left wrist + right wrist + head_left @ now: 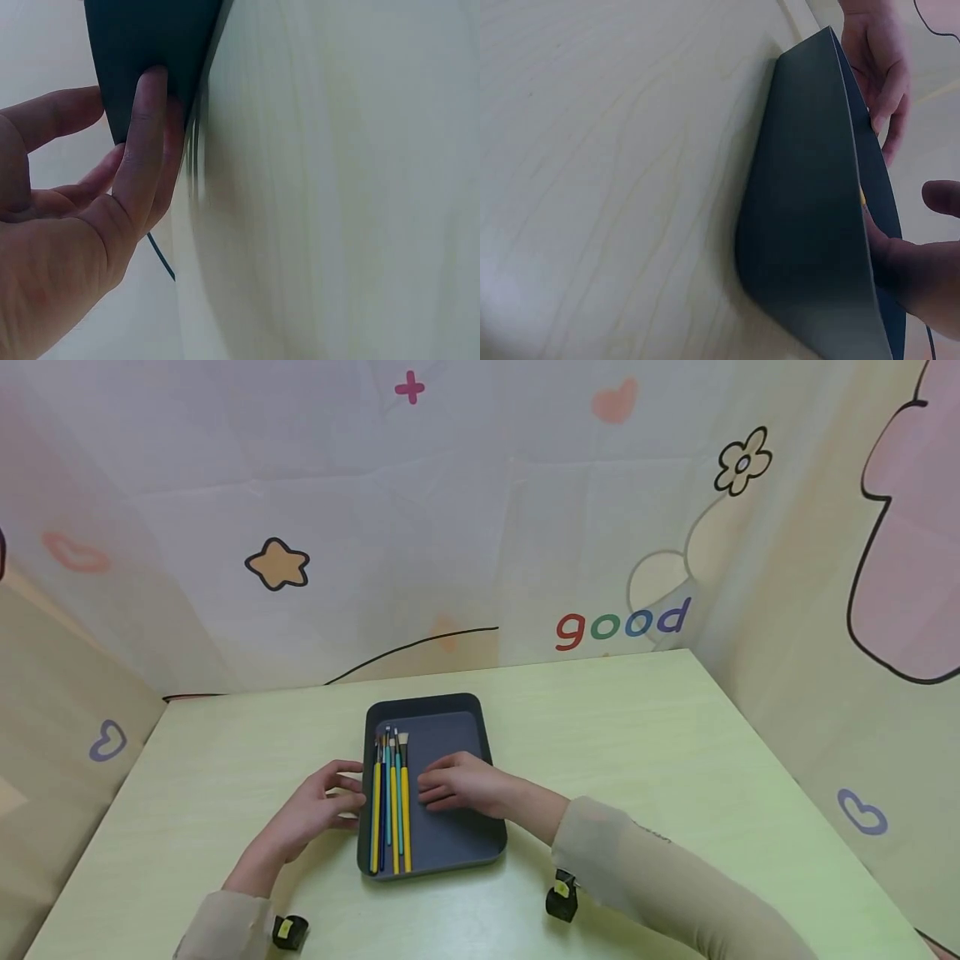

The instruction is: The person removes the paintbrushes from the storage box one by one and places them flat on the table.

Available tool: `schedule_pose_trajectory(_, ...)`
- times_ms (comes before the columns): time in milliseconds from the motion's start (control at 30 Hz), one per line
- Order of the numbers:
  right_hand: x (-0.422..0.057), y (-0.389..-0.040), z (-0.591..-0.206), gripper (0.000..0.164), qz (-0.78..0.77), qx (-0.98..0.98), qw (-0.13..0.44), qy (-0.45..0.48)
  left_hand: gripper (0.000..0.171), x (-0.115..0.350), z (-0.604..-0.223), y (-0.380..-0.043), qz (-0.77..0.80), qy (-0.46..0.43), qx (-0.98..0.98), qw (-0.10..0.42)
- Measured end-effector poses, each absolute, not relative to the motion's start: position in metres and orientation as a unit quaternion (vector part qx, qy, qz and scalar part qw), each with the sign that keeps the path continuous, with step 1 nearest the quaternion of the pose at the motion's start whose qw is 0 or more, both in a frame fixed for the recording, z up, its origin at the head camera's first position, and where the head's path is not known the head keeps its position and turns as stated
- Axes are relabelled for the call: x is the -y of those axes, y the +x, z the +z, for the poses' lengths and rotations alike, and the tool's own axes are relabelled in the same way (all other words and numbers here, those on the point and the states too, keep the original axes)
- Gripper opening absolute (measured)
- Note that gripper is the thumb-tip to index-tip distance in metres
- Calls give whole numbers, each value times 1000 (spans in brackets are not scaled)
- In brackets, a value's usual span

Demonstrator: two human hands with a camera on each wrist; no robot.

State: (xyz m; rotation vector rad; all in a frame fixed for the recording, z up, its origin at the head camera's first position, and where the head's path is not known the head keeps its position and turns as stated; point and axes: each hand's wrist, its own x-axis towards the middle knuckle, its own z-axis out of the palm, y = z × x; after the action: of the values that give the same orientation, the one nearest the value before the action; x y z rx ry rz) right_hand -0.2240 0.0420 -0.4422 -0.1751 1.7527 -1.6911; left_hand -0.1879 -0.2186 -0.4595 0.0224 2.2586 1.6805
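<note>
Honestly can't tell if I'm in a home or some studio, but my spot's basically a little booth wrapped in printed sheeting. A creased pale backdrop point(450, 510) hangs behind the counter point(600, 718), with side panels point(817, 727) left and right of it. Prints are super kiddie: an orange star point(277, 565) and an outlined flower point(742, 462) above the counter's far side, colourful "good" lettering point(637, 624) just over its back edge. The counter's got pale wood grain, and the paintbrushes point(395, 810) on it, in a tray point(450, 852), look kinda arty.
</note>
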Motion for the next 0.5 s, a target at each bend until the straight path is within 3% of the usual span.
schedule_pose_trajectory(500, -9, -227, -440, 45, -645, -690, 327, -28, 51, 219, -458, -188, 593, 15, -789, 161)
